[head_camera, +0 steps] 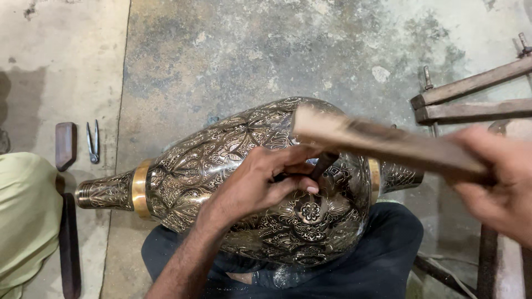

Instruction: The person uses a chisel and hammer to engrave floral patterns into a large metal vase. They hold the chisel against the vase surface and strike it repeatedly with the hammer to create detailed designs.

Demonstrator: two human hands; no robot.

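Observation:
A large engraved metal vase (233,166), dark with silver floral patterns and brass bands, lies on its side across my lap. My left hand (266,180) rests on its belly and pinches a small dark chisel (323,164) whose tip touches the surface. My right hand (499,182) grips one end of a flat wooden mallet stick (382,144), blurred, with its far end just above the chisel's top.
A pair of metal dividers (93,142) and a dark wooden block (65,145) lie on the concrete floor (233,55) at left. A pale green cloth (25,216) sits at the left edge. Wooden bars with bolts (471,97) stand at right.

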